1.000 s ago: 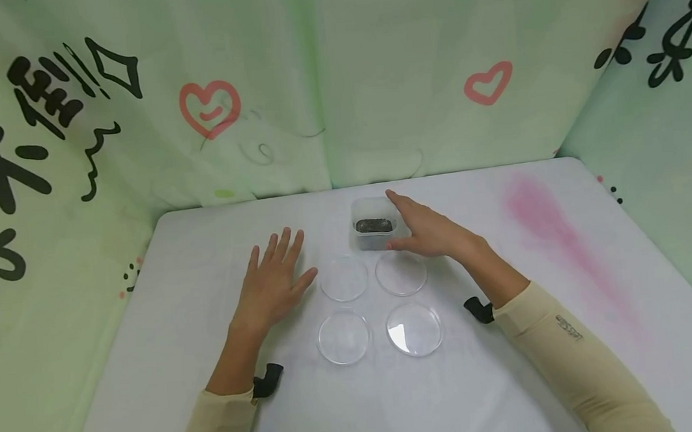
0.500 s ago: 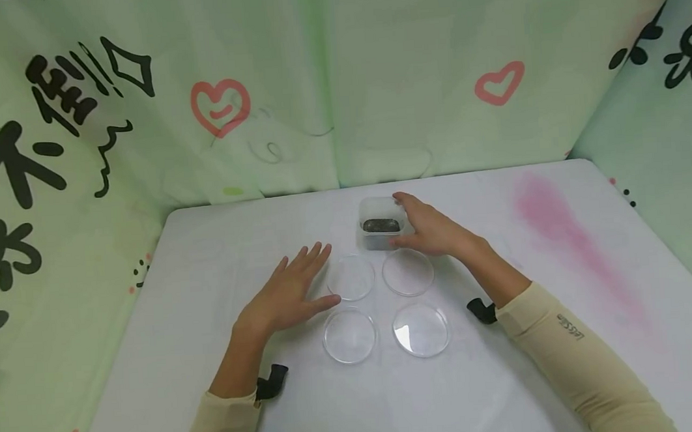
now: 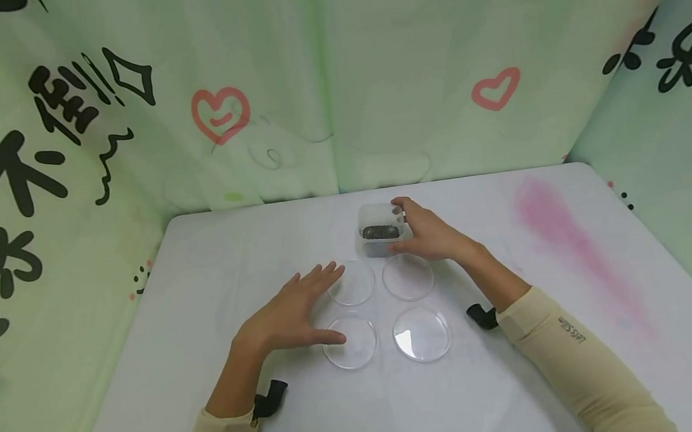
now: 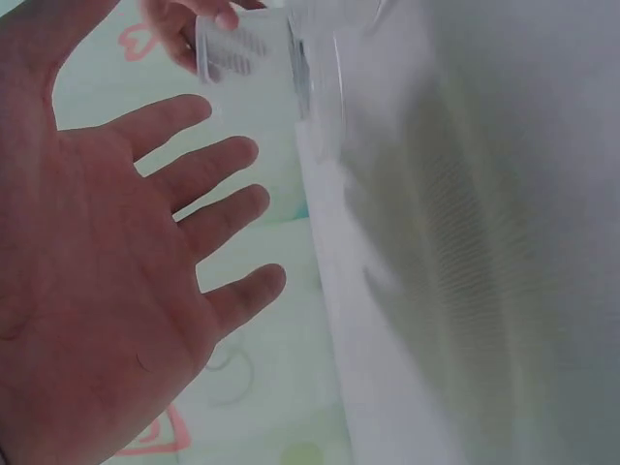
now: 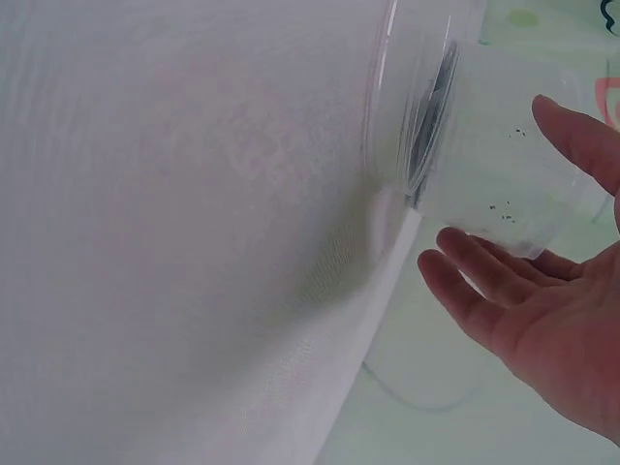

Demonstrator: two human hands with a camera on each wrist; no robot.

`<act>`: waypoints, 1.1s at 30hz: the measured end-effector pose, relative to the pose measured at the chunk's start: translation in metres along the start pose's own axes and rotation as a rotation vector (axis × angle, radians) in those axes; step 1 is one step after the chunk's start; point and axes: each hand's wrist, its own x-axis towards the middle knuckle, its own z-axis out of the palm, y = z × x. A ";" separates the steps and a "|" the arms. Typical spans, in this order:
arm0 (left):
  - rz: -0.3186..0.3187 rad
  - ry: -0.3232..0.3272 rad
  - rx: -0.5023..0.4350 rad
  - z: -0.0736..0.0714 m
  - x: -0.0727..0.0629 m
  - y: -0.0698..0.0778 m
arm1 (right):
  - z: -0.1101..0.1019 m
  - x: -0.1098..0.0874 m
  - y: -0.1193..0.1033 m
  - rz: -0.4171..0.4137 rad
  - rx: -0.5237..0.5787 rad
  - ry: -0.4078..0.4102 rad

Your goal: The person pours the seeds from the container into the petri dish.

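Plastic box (image 3: 380, 248) sits upright at the back of the white table (image 3: 309, 407), just behind the back row of four clear round dishes (image 3: 421, 334) laid two by two. Right hand (image 3: 431, 231) reaches in from the right, arm angled forward and inward; fingers bend round the box's back right corner, thumb on the front side, so it grips the box by that side. Left hand (image 3: 286, 310) hangs over the left-hand dishes, released: fingers extended, thumb stuck out sideways. From the head, its fingertips overlap the back-left dish and its thumb the front-left one. Left wrist view adds the bare palm, raised off the table, with a shadow on the cloth. Head view alone looks down into the box and shows the dark filling (image 3: 381, 232). Right wrist view adds dark specks (image 5: 508, 217) on the box wall. Exact fingertip contact there: can't tell.
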 end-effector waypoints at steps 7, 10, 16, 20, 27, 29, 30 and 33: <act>0.020 -0.018 -0.018 0.012 -0.013 0.006 | -0.002 -0.005 -0.001 -0.008 0.030 0.021; 0.031 -0.025 -0.024 0.016 -0.016 0.007 | -0.001 -0.007 -0.002 -0.018 0.042 0.025; 0.058 -0.002 0.006 0.021 -0.019 0.009 | -0.001 -0.015 -0.008 -0.042 0.067 0.032; 0.050 0.009 0.012 0.023 -0.020 0.009 | -0.002 -0.023 -0.015 -0.053 0.086 0.040; 0.046 0.029 0.060 0.024 -0.019 0.010 | 0.001 -0.039 -0.025 -0.061 0.109 0.046; 0.053 0.036 0.060 0.023 -0.018 0.011 | 0.001 -0.043 -0.028 -0.068 0.110 0.052; 0.056 0.036 0.056 0.023 -0.018 0.011 | 0.001 -0.046 -0.029 -0.071 0.110 0.054; 0.055 0.026 0.032 0.026 -0.017 0.012 | 0.001 -0.053 -0.033 -0.070 0.099 0.058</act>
